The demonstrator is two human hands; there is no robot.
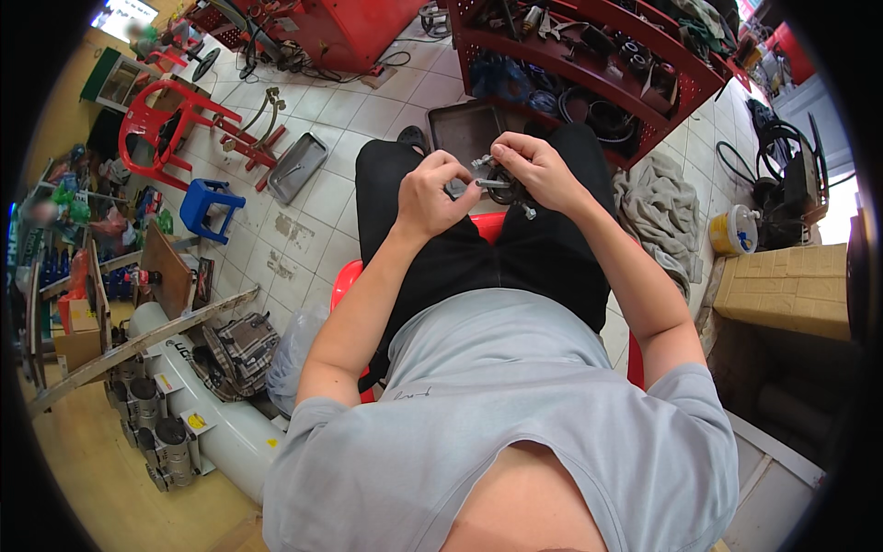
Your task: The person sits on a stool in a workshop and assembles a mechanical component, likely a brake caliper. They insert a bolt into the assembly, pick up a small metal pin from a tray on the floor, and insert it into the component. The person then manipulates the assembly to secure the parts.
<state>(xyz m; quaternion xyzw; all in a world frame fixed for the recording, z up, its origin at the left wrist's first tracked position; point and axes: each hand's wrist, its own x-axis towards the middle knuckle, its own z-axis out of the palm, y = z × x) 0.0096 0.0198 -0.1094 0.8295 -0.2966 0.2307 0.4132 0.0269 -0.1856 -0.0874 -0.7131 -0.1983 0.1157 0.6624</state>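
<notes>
I sit with both hands raised above my lap. In my right hand (538,170), the thumb and fingers pinch a dark looped part with silvery metal fittings (499,191). One fitting sticks up near the fingertips, and a bolt-like end (529,212) hangs below them. My left hand (432,195) is closed, thumb against forefinger, at a thin silvery rod (489,183) that reaches across to the dark part. Whether the rod is joined to that part I cannot tell. Beyond my hands, between my knees, a grey metal tray (467,112) lies on the floor.
A red tool cart (589,55) full of parts stands ahead. To the left are a second tray (299,168), a blue stool (212,210) and a red chair (147,129). Grey cloth (658,212) and a white bucket (733,230) lie to the right.
</notes>
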